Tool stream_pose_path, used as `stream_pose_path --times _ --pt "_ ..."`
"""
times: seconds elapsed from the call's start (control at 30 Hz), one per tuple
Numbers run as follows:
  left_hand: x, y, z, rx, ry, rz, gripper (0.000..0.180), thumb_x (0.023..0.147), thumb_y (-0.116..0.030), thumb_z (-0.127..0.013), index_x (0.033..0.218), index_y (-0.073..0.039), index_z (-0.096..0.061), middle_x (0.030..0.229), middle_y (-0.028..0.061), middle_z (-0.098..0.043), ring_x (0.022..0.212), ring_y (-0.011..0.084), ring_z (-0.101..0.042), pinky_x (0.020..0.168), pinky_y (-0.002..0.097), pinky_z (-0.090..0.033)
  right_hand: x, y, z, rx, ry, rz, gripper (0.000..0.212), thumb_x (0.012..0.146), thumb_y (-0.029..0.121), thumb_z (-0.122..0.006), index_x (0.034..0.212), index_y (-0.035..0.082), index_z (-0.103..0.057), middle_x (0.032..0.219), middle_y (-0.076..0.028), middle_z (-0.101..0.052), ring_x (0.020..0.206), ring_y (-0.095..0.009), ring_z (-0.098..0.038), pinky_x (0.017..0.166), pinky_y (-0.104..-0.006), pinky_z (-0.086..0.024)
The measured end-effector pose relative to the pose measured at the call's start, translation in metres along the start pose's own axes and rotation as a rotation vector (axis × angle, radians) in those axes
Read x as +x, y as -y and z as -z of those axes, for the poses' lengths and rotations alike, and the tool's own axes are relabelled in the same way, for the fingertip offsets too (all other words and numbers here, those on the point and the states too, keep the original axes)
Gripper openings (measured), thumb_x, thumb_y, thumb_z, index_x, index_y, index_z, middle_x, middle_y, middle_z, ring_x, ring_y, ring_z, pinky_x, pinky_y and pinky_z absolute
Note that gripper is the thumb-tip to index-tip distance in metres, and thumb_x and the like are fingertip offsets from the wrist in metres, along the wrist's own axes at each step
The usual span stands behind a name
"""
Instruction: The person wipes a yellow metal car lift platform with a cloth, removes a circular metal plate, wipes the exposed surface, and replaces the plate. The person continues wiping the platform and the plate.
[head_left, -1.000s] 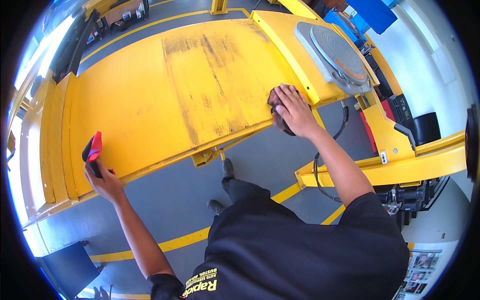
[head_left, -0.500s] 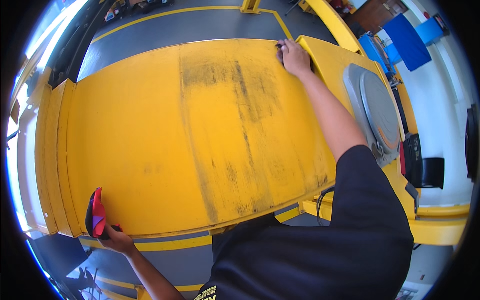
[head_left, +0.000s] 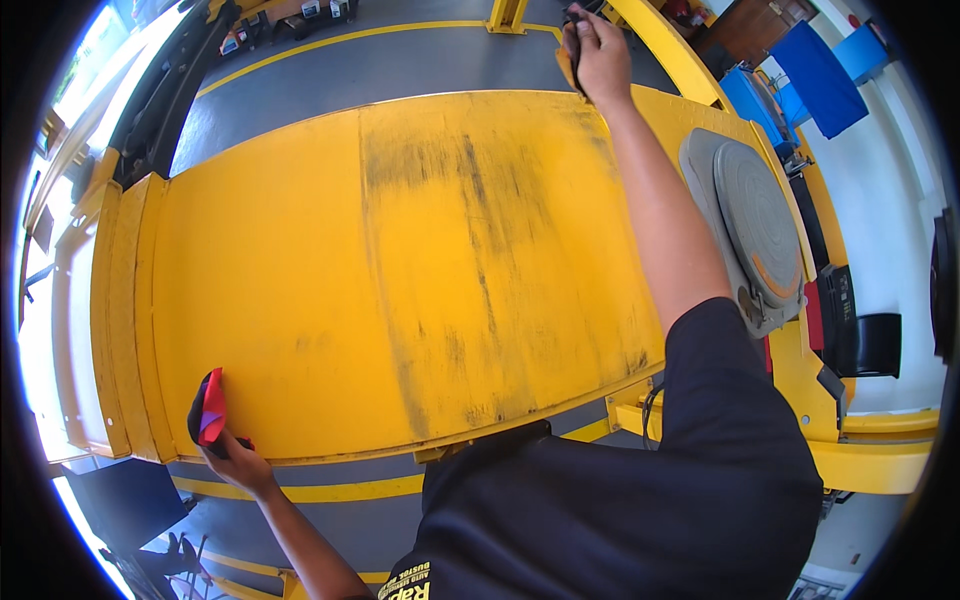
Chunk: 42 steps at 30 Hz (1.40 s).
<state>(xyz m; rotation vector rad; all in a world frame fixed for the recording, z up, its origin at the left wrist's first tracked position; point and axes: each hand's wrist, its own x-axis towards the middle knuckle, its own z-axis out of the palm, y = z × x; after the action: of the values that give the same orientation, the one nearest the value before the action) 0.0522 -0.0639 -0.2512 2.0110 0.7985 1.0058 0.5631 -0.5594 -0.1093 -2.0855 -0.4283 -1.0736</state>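
A dark, crumpled cloth (head_left: 571, 58) was in the right hand (head_left: 603, 60), at the far edge of the broad yellow metal platform (head_left: 270, 250), near its right end; its fingers were curled, pinching the cloth against the thumb. Whether the cloth touched the edge could not be told. The left hand (head_left: 238, 466) gripped a soft black-and-red bundle with a purple patch (head_left: 209, 412) at the platform's near left corner, its fingers partly hidden. Black smudges (head_left: 472, 175) streaked the platform's surface between the hands. To the right sat a round grey ridged plate (head_left: 762, 220) on a grey base. Beyond the far edge lay a grey floor (head_left: 400, 65) with a yellow painted line (head_left: 340, 46).
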Motion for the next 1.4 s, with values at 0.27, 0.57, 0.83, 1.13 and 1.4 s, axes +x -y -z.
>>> stream_pose_path --times 0.27,0.57,0.83,1.13,1.4 --pt "-0.004 -0.004 -0.003 -0.069 0.033 -0.031 0.029 0.107 -0.013 -0.059 0.131 0.003 -0.063 0.119 0.0126 -0.069 0.101 0.0244 -0.064 0.089 0.0350 -0.050 -0.090 0.000 0.036 -0.901 0.606 -0.275 0.042 0.107 0.036 -0.055 0.141 0.014 -0.063 0.128 -0.021 -0.068 0.118 -0.037 -0.066 0.097 -0.0512 -0.057" --pt "-0.007 -0.019 0.000 -0.017 0.015 -0.023 0.028 0.106 -0.011 -0.060 0.131 0.002 -0.063 0.118 0.0122 -0.068 0.101 0.0241 -0.064 0.089 0.0342 -0.049 -0.051 -0.032 -0.025 -0.727 0.599 -0.273 0.033 0.104 0.029 -0.060 0.124 0.003 -0.059 0.129 -0.027 -0.068 0.118 -0.043 -0.068 0.097 -0.0515 -0.055" --pt "-0.008 -0.008 0.003 -0.009 0.000 -0.011 0.028 0.106 -0.008 -0.059 0.131 0.003 -0.063 0.121 0.0149 -0.068 0.109 0.0276 -0.064 0.098 0.0367 -0.048 0.004 0.002 -0.023 -0.574 0.471 -0.182 0.033 0.104 0.029 -0.060 0.125 0.003 -0.057 0.122 -0.026 -0.071 0.116 -0.045 -0.067 0.100 -0.0516 -0.053" --pt "-0.009 -0.013 -0.002 -0.043 0.021 0.012 0.027 0.102 -0.004 -0.058 0.128 0.001 -0.064 0.114 0.0118 -0.068 0.100 0.0224 -0.064 0.086 0.0326 -0.050 -0.045 -0.037 -0.032 -0.659 0.709 -0.357 0.033 0.105 0.027 -0.058 0.127 0.002 -0.055 0.123 -0.026 -0.071 0.116 -0.047 -0.067 0.102 -0.0519 -0.052" --pt "-0.008 -0.028 0.000 -0.019 0.041 -0.035 0.035 0.095 0.000 -0.056 0.129 0.000 -0.065 0.121 0.0155 -0.067 0.113 0.0328 -0.063 0.102 0.0396 -0.046 -0.064 0.022 -0.045 -0.201 0.615 0.226 0.036 0.106 0.024 -0.058 0.134 0.003 -0.053 0.138 -0.023 -0.062 0.134 -0.042 -0.054 0.113 -0.0488 -0.044"
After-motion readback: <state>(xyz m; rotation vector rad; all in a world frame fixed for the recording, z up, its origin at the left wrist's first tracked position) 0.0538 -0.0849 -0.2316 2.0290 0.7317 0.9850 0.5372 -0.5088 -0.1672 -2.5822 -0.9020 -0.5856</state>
